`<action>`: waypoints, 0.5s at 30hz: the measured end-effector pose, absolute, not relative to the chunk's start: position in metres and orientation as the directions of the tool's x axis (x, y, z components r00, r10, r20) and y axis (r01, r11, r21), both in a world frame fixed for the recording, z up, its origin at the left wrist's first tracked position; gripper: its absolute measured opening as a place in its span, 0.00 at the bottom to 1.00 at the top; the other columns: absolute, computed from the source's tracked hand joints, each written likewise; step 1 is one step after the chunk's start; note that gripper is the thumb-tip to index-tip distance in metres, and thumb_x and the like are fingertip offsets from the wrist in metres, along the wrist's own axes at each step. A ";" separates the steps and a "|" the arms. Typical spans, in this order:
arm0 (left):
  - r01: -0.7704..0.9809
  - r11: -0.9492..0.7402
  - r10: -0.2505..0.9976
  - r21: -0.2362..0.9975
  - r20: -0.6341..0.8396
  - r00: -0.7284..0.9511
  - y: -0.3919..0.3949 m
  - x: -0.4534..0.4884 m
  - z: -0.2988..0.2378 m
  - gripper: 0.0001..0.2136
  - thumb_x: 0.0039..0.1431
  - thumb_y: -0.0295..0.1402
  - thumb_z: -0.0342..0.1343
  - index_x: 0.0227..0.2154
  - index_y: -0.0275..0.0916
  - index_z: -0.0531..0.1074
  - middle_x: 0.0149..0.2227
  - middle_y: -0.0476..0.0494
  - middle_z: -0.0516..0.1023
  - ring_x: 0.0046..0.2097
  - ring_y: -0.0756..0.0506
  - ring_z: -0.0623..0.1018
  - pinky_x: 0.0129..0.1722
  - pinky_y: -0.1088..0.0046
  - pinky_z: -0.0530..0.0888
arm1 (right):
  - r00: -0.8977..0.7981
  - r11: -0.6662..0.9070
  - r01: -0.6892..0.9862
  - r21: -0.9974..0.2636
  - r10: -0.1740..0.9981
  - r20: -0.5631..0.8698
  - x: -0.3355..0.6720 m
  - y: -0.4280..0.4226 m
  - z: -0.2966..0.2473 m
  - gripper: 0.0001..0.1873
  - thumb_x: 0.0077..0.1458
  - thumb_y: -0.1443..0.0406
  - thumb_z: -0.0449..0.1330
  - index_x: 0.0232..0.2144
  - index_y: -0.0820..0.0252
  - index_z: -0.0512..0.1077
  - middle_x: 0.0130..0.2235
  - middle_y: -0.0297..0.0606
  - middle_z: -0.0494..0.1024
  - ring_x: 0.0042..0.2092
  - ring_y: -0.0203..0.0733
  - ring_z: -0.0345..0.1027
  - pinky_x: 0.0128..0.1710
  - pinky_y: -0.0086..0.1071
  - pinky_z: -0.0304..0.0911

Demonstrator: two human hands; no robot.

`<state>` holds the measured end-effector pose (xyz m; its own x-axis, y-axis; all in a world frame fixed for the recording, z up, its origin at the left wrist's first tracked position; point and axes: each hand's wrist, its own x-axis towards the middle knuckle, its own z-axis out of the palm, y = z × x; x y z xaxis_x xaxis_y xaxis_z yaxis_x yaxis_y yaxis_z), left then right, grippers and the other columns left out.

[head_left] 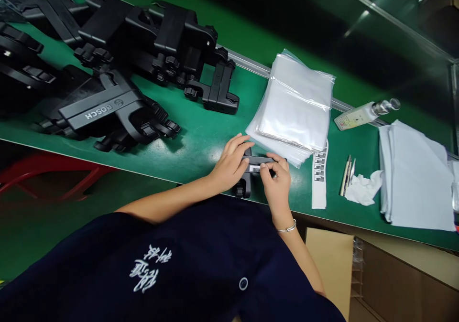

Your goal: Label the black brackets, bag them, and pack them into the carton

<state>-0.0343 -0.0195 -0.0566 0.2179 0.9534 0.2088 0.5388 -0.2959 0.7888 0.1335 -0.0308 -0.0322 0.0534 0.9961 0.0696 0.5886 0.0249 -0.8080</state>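
At the front edge of the bench, a small black plastic bracket [246, 188] lies between my two hands. My left hand [229, 166] grips its left end, the thumb along the near side and the fingers over the far side. A small white label [254, 168] with dark print lies along the bracket's face. My right hand [277, 178] has its thumb and forefinger pinched at the label's right end, its other fingers over the bracket's far end. Whether the label is fully stuck down, I cannot tell. A strip of labels [319, 183] lies to the right.
Clear plastic bags [296, 104] are stacked behind my hands. Several black brackets, one marked BOSCH [103, 109], crowd the left of the green bench [201, 150]. Rightward are a pump bottle [355, 116], a pen [345, 176], crumpled tissue [364, 188] and white cloths [416, 178]. A cardboard box [328, 264] stands below.
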 end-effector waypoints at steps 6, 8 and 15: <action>0.509 -0.622 0.726 0.595 0.195 0.660 -0.017 -0.067 -0.051 0.14 0.65 0.39 0.48 0.46 0.46 0.77 0.51 0.43 0.80 0.59 0.40 0.74 0.61 0.56 0.65 | -0.021 0.094 0.635 -0.767 0.994 0.104 0.141 -0.033 -0.030 0.12 0.59 0.61 0.57 0.25 0.56 0.73 0.49 0.45 0.78 0.54 0.50 0.69 0.57 0.50 0.61; 0.487 -0.689 0.663 0.536 0.196 0.723 -0.009 -0.075 -0.049 0.15 0.66 0.39 0.48 0.48 0.46 0.77 0.52 0.43 0.80 0.58 0.41 0.74 0.58 0.60 0.68 | -0.057 0.079 0.604 -0.793 0.997 0.056 0.158 -0.030 -0.027 0.11 0.61 0.58 0.58 0.31 0.56 0.77 0.51 0.44 0.78 0.54 0.50 0.71 0.57 0.49 0.63; 0.336 -0.902 0.401 0.270 0.243 0.883 0.017 -0.077 -0.036 0.17 0.69 0.43 0.47 0.51 0.43 0.76 0.47 0.42 0.82 0.48 0.44 0.77 0.39 0.66 0.68 | -0.314 0.192 0.620 -0.761 0.949 -0.016 0.211 -0.022 -0.032 0.25 0.58 0.54 0.63 0.57 0.49 0.72 0.59 0.39 0.74 0.64 0.51 0.62 0.63 0.51 0.59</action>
<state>-0.0771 0.0166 -0.0360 0.8832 0.4013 0.2426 0.3357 -0.9023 0.2704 0.2106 -0.0219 -0.0315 -0.3141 0.9493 -0.0159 0.6196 0.1923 -0.7610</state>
